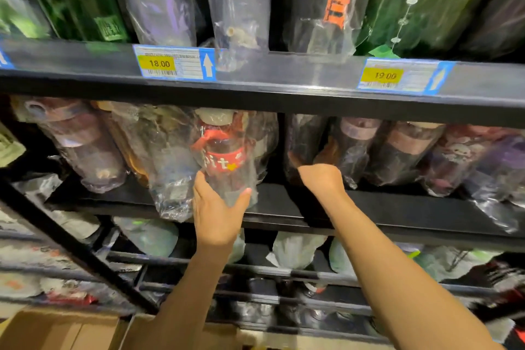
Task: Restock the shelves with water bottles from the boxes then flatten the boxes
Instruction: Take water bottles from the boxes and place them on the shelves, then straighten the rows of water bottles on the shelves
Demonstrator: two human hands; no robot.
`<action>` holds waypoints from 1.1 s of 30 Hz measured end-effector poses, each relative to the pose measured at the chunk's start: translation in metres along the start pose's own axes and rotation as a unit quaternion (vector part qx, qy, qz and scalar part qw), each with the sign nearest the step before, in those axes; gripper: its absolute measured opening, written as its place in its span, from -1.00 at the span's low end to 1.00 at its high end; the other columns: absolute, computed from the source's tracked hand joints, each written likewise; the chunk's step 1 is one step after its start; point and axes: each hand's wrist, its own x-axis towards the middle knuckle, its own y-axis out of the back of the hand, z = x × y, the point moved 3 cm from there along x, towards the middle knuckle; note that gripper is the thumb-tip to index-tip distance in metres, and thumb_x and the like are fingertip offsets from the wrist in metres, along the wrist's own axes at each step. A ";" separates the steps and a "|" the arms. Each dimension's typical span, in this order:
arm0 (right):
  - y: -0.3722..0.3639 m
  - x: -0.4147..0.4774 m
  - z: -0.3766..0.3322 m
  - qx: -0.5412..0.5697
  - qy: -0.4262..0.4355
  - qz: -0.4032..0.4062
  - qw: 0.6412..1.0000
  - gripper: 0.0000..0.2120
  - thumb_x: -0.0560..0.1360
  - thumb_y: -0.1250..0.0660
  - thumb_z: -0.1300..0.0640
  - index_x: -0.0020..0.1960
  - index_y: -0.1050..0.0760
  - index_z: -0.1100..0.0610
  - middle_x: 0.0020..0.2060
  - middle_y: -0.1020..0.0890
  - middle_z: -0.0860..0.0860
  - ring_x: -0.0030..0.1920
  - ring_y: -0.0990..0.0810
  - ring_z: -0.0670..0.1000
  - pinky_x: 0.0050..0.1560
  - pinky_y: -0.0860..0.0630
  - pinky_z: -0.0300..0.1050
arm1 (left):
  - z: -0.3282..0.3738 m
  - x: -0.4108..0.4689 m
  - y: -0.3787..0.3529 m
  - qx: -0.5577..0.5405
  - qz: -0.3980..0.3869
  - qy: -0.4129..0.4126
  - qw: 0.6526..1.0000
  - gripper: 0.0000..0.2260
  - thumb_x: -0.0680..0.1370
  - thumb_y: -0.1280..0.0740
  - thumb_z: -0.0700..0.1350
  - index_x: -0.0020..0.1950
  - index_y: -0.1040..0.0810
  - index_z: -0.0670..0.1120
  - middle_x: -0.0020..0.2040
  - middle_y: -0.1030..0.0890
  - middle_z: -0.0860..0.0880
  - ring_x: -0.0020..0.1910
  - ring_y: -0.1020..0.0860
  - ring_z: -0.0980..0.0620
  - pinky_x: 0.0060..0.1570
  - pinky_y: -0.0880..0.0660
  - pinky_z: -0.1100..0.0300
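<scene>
Fig.: restocking, head view. Your left hand (217, 209) cups the base of the red-banded bottle (224, 159), thumb on one side, fingers on the other, curved round its plastic wrap. The bottle is at the front of the middle shelf (284, 204), btwn wrapped neighbours. It is prob. held low so it can slide into the row w/o catching the shelf above; whether it rests on the board can't be told. Your right hand (321, 179) reaches in beside the dark bottles (355, 150), likely to steady them or open a gap. Its fingers are hidden behind the knuckles, so its grip is unknown. The cardboard box (56, 329) is cut off at the bottom edge, contents unseen. Motion blur makes labels and lower shelves illegible, excl. the price tags (159, 63).
</scene>
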 end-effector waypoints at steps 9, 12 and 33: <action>-0.010 0.044 -0.006 0.098 0.100 0.047 0.989 -0.01 0.44 -0.58 -0.08 0.61 -0.08 0.24 0.48 -0.43 0.20 0.44 -0.45 0.23 0.39 -0.41 0.04 | 0.006 -0.009 -0.008 -0.009 0.077 -0.062 0.995 -0.49 0.48 -0.58 -0.12 0.26 -0.42 -0.26 0.09 -0.54 -0.17 0.08 -0.54 -0.19 0.19 -0.50 -0.15; -0.010 0.043 -0.002 0.099 0.106 0.053 0.988 -0.09 0.43 -0.57 -0.09 0.55 -0.18 0.24 0.45 -0.44 0.19 0.42 -0.47 0.24 0.37 -0.43 0.07 | 0.007 -0.008 -0.008 0.016 0.078 -0.058 0.995 -0.51 0.48 -0.58 -0.08 0.22 -0.42 -0.25 0.06 -0.52 -0.15 0.05 -0.52 -0.16 0.16 -0.50 -0.09; -0.012 -0.068 0.013 0.134 0.149 -0.001 0.980 -0.49 0.42 -0.57 -0.14 0.18 -0.32 -0.17 0.21 -0.55 -0.12 0.18 -0.57 -0.09 0.03 -0.46 -0.26 | 0.004 -0.004 0.006 0.037 0.007 -0.015 0.999 -0.34 0.48 -0.54 0.08 0.42 -0.31 -0.14 0.30 -0.47 -0.09 0.29 -0.48 -0.14 0.16 -0.44 0.05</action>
